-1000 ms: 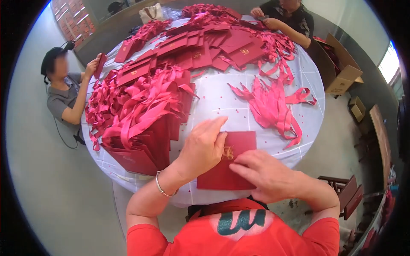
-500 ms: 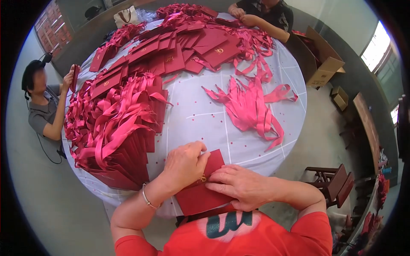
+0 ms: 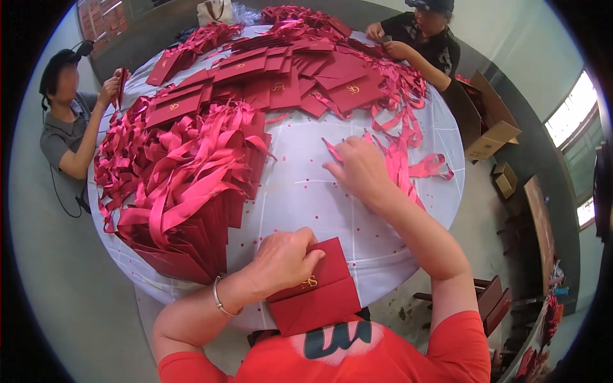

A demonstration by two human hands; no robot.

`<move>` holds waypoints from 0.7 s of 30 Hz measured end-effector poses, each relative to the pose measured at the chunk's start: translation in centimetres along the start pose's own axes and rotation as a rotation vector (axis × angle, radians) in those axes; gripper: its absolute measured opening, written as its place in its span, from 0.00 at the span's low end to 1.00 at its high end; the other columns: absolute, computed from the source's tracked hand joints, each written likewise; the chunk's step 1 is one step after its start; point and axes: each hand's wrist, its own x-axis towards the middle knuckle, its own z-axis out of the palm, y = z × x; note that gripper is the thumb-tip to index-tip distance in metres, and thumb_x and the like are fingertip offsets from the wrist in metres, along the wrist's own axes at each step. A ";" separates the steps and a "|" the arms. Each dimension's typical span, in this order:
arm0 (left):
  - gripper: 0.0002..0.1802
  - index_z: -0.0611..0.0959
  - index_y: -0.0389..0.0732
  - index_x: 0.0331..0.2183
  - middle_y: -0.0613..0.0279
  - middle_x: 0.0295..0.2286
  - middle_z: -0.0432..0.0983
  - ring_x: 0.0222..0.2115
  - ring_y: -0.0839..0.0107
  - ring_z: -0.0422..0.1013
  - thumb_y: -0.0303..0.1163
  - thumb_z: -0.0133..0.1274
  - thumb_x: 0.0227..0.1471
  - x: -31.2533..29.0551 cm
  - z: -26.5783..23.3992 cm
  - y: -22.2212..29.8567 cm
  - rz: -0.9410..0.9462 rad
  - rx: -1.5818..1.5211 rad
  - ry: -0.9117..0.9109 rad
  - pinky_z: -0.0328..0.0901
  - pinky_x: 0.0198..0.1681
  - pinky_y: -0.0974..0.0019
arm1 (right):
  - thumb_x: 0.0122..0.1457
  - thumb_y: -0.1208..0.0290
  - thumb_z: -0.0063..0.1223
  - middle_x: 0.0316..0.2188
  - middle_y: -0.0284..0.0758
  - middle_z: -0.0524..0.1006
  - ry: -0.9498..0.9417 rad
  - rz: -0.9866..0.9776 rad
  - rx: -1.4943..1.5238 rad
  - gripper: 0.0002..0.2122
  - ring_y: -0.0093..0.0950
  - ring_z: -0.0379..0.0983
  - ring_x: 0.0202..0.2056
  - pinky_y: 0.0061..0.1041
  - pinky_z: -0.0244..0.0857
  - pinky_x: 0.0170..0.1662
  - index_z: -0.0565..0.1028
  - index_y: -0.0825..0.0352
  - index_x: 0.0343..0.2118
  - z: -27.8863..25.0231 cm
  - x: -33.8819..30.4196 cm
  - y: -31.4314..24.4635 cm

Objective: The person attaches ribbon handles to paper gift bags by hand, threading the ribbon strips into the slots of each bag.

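Near the front edge of the table, a flat dark-red paper gift bag (image 3: 319, 300) with a gold emblem lies close to my body. My left hand (image 3: 284, 258), with a silver bangle at the wrist, grips the bag's upper left part with curled fingers. Out over the table, my right hand (image 3: 363, 167) is at the pile of loose pink ribbons (image 3: 399, 163) and partly covers it. Its thumb stands apart from its fingers, beside the tip of one ribbon; the fingertips' contact is partly hidden.
At the left stands a dense row of red bags with ribbon handles (image 3: 185, 185). More flat red bags (image 3: 274, 86) cover the far side. Two people work at the left and far right. A cardboard box (image 3: 488, 121) and a wooden stool (image 3: 491, 303) stand to the right.
My right hand has left the bag and reached forward to the ribbons. My left hand stays on the bag. The whole view has shifted slightly.
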 end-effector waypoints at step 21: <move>0.12 0.77 0.33 0.28 0.53 0.17 0.73 0.18 0.69 0.68 0.33 0.57 0.49 0.1 -0.1 -0.1 -0.018 -0.222 -0.026 0.63 0.24 0.62 | 0.50 0.66 0.57 0.28 0.45 0.77 0.060 0.094 -0.138 0.10 0.43 0.74 0.33 0.41 0.67 0.40 0.79 0.69 0.24 5.4 3.6 3.2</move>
